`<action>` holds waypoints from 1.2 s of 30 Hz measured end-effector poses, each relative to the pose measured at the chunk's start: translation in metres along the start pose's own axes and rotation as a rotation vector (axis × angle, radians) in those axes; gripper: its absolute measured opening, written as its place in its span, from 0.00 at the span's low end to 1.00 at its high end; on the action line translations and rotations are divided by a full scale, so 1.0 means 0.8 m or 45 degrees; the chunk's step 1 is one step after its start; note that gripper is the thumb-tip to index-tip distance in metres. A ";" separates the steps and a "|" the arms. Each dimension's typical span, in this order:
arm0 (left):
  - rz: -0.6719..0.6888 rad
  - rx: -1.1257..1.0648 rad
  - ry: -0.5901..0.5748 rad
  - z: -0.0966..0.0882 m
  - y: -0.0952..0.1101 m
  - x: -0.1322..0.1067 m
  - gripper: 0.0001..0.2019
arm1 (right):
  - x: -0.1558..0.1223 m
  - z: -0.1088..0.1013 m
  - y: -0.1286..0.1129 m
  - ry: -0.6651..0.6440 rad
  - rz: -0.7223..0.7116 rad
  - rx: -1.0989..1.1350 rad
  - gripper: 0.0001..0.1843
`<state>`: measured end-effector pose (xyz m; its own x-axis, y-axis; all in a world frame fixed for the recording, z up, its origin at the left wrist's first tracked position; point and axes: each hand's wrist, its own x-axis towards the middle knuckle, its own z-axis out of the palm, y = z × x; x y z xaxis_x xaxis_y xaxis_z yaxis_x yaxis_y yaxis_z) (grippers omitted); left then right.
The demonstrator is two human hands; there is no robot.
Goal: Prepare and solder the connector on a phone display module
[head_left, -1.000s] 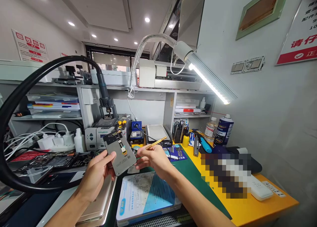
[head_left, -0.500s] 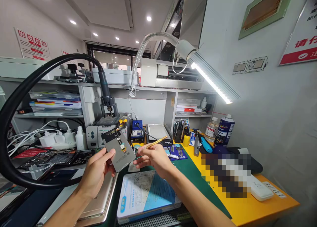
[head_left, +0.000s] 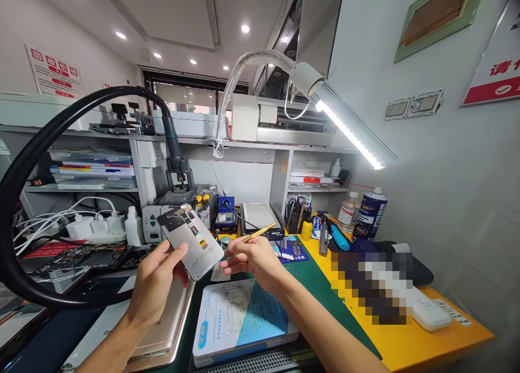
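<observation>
Between thumb and fingers, my left hand (head_left: 158, 270) grips a phone screen assembly (head_left: 203, 256) by its left edge. Its grey back faces me, with a flex cable strip and a black band along the top. My right hand (head_left: 254, 259) pinches a thin gold-coloured pen-shaped tool (head_left: 257, 233), one end pointing up to the right. The tool's other end is hidden by the fingers. The fingers of the right hand are close to the screen's lower right corner; whether they touch it I cannot tell. Beneath both hands lies a blue and white box (head_left: 239, 319).
Stacked laptops (head_left: 162, 340) lie at the lower left, under a thick black hose (head_left: 44, 123). A lit lamp (head_left: 349, 126) hangs over the bench. Spray can (head_left: 369, 213), bottle (head_left: 347, 210) and pen holder (head_left: 296, 214) stand at the back. A green mat (head_left: 325, 291) covers the middle.
The screen assembly has tilted in my left hand, so its back now catches more light and looks paler. My right hand and the gold tool stay nearly in place. The view has shifted slightly.
</observation>
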<state>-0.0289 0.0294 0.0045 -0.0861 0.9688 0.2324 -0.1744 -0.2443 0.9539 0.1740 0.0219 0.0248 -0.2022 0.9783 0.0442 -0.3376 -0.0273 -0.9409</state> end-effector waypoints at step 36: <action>-0.021 -0.090 -0.082 0.006 0.015 -0.012 0.13 | 0.002 -0.001 0.002 -0.109 0.029 0.132 0.15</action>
<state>-0.0255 0.0178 0.0144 -0.0201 0.9729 0.2304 -0.2441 -0.2283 0.9425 0.1736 0.0236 0.0228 -0.2874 0.9562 0.0558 -0.4243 -0.0749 -0.9024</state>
